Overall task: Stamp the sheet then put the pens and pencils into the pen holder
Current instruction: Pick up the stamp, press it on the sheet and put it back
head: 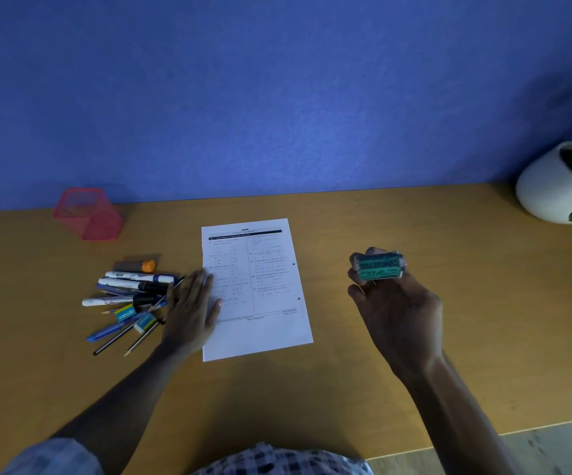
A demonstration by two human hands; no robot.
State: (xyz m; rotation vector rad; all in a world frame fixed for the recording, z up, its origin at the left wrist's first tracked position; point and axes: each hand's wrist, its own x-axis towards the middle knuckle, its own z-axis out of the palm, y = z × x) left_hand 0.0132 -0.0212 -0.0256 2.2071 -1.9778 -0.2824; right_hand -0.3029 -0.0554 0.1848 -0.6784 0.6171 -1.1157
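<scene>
Stamp [378,266] sits in the right hand [397,313], with the fingers curled round its body and the green rubber face turned up toward the camera. It looks small, hard and light, so a grip on its sides should do, but it must flip over before it can press down. The sheet [255,289] lies between the two hands, flat on the table [397,378]. It is thin and floppy and would likely slide, so it needs holding down. The left hand [192,310] does that, with its fingers spread flat on the sheet's left edge.

Just to the left of the left hand is a messy pile of pens and pencils [130,299], touching and crossing each other, with two little erasers mixed in. They are thin and smooth and may roll, so pinching each by its middle looks best. The pink mesh pen holder [87,214] stands farther off, beyond the pile, near the blue wall [277,97]. Far out past the right hand is a white plant pot [548,186]. The room looks dim
</scene>
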